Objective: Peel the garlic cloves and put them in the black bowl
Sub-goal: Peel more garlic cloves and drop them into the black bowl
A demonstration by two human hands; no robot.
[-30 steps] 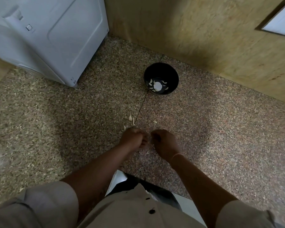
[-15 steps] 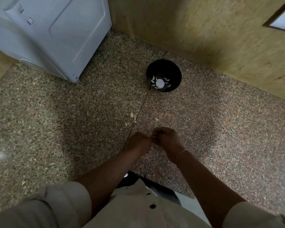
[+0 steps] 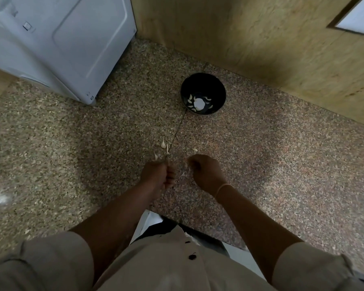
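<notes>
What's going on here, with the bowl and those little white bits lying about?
A person is peeling garlic bare-handed over a speckled stone surface. The left hand and right hand are both curled and slightly apart. The fingers hide whatever they pinch. A few loose garlic pieces lie just beyond the hands. Farther off, the black bowl already holds several pale cloves, so the job looks partway done.
</notes>
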